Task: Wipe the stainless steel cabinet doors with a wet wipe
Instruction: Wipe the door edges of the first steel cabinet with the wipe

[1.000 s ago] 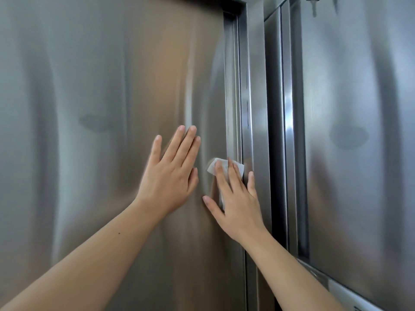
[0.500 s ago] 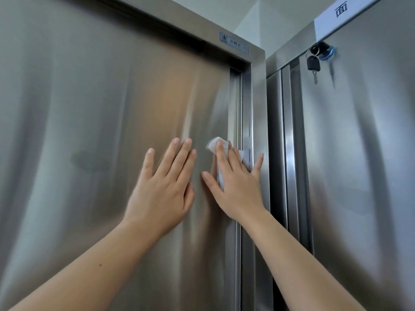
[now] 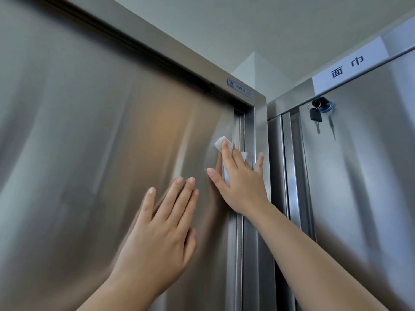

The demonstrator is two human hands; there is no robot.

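The right hand's fingers lie straight and spread, pressing the wet wipe flat against the left cabinet door, close to its right edge and below its upper right corner. The wipe is a thin, white, crumpled sheet. One corner pokes out above the index fingertip, a strip shows between thumb and index finger, and another bit shows between the middle and little fingers. The rest is hidden under the palm. The thumb points left, away from the wipe, and the little finger reaches onto the door frame. The right hand is tipped up and to the left, its forearm rising from the lower right.

The left hand rests lower and to the left on the same door. Its fingers are straight and nearly together, holding nothing, with the palm toward the metal. It looks slightly blurred.

The door is brushed stainless steel, smooth, with soft streaky reflections and a warm patch near its middle. A small nameplate sits on the frame's top right corner. The right cabinet door is the same steel, with keys hanging near its upper left corner and a white label with dark characters above.
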